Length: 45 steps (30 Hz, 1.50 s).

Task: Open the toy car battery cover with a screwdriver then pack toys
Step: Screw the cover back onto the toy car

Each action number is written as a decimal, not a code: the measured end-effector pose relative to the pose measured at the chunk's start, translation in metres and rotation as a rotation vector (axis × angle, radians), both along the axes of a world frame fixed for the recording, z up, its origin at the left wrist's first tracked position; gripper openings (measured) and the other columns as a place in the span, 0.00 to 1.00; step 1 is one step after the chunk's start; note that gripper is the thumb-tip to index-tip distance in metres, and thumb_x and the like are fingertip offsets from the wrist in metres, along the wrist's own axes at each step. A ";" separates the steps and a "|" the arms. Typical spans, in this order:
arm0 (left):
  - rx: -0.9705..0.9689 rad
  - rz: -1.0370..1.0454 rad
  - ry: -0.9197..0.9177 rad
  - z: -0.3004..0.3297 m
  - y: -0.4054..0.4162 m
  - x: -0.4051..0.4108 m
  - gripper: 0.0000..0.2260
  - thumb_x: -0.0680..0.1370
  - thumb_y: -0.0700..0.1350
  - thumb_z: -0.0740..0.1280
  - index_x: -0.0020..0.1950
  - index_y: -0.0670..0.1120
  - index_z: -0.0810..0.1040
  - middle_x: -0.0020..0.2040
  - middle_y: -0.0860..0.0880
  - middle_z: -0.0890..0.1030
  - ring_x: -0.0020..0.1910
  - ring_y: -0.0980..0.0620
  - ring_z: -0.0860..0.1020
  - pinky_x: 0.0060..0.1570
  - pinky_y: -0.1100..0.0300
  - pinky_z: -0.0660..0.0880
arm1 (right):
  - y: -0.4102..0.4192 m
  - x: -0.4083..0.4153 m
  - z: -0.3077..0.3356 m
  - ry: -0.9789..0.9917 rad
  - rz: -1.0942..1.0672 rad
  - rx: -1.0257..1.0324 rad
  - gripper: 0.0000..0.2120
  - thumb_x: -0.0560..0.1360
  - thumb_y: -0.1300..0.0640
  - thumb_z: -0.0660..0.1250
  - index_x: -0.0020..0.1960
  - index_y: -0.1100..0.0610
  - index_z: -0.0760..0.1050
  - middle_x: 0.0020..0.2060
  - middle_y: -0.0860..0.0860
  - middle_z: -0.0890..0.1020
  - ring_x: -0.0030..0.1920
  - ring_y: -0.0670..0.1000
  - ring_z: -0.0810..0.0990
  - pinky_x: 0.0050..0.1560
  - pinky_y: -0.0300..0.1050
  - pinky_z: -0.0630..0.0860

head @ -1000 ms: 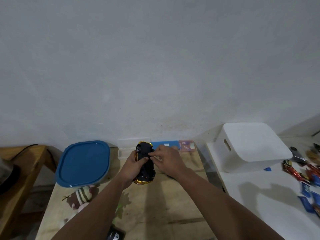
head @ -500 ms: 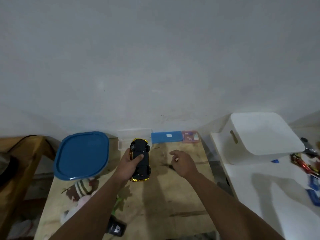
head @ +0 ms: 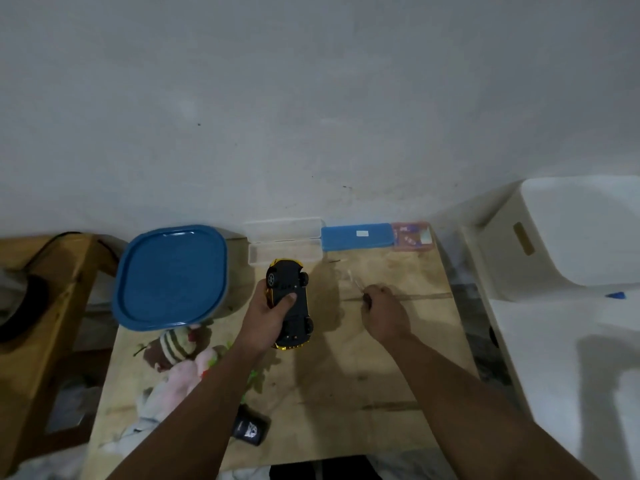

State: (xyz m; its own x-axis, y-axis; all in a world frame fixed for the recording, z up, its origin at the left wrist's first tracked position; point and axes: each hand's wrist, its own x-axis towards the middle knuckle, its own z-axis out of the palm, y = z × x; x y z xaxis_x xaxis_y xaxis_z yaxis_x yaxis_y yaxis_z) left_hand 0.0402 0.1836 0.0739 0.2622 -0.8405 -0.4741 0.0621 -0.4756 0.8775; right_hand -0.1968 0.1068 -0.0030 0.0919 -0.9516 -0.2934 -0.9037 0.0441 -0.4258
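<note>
I stand at a pale wooden table (head: 381, 368) pushed against a bare grey wall. To my right sits a big white lidded bin (head: 568, 233) on a white surface. On the table's far left corner rests a container with a blue lid (head: 171, 277). Along the wall edge lie a clear plastic case (head: 282, 233), a blue case (head: 356, 237) and a small pink packet (head: 412, 236). Near my left forearm is a heap of soft toys (head: 176, 355), and closer to me a small black object (head: 251, 427) I cannot identify.

My left hand (head: 266, 317) grips the toy car (head: 289, 303), a yellow car turned belly up so its black underside and wheels face me; my thumb presses across the chassis, fingers wrapped beneath. It is held just above the table, in front of the clear case.

My right hand (head: 384, 310) is down at the table to the right of the car, fingers curled. A thin, faint shape, likely the screwdriver (head: 356, 284), pokes out beyond my knuckles, but the blur means I cannot tell whether I am pinching it or only touching it.

I judge the step to be fetching the driver. To do it well, I should get a firm pinch on the handle, keep the car steady and level, move my thumb off the cover, and seat the tip squarely in the screw before turning.
</note>
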 end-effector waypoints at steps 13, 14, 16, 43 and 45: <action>-0.062 0.060 0.021 0.011 0.005 -0.010 0.13 0.83 0.43 0.69 0.65 0.54 0.73 0.58 0.49 0.83 0.56 0.46 0.83 0.50 0.52 0.80 | 0.030 0.034 0.097 -0.620 0.250 -0.173 0.18 0.75 0.59 0.66 0.63 0.47 0.82 0.43 0.45 0.77 0.42 0.45 0.79 0.44 0.37 0.75; -0.056 0.072 0.042 0.012 0.005 -0.010 0.13 0.82 0.43 0.69 0.66 0.54 0.74 0.59 0.47 0.83 0.56 0.44 0.84 0.53 0.49 0.81 | 0.032 0.036 0.099 -0.603 0.257 -0.157 0.17 0.76 0.58 0.66 0.63 0.47 0.82 0.42 0.45 0.77 0.42 0.44 0.78 0.44 0.36 0.74; -0.050 0.090 0.088 0.013 0.005 -0.010 0.14 0.82 0.44 0.69 0.67 0.52 0.74 0.59 0.45 0.83 0.55 0.41 0.84 0.54 0.46 0.82 | 0.033 0.039 0.101 -0.592 0.259 -0.137 0.17 0.76 0.58 0.67 0.63 0.48 0.82 0.43 0.45 0.77 0.42 0.43 0.78 0.45 0.34 0.73; -0.058 0.131 0.330 0.024 -0.007 -0.013 0.15 0.82 0.41 0.69 0.69 0.49 0.77 0.59 0.38 0.85 0.52 0.38 0.85 0.50 0.46 0.82 | 0.031 0.044 0.123 -0.642 0.234 -0.143 0.18 0.78 0.61 0.64 0.64 0.49 0.81 0.47 0.48 0.79 0.48 0.45 0.80 0.51 0.38 0.77; -0.062 0.127 0.329 0.025 -0.007 -0.014 0.15 0.82 0.41 0.69 0.69 0.49 0.77 0.58 0.38 0.85 0.52 0.38 0.85 0.50 0.46 0.81 | 0.031 0.044 0.123 -0.647 0.228 -0.150 0.18 0.78 0.61 0.64 0.64 0.49 0.81 0.46 0.48 0.79 0.48 0.45 0.80 0.51 0.40 0.78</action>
State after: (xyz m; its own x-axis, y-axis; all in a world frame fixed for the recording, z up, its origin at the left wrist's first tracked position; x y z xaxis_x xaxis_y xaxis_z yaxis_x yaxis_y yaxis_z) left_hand 0.0262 0.1762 0.0993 0.2077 -0.8411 -0.4994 0.4016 -0.3922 0.8276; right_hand -0.1531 0.1383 0.1196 0.4063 -0.9135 0.0201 -0.4466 -0.2178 -0.8678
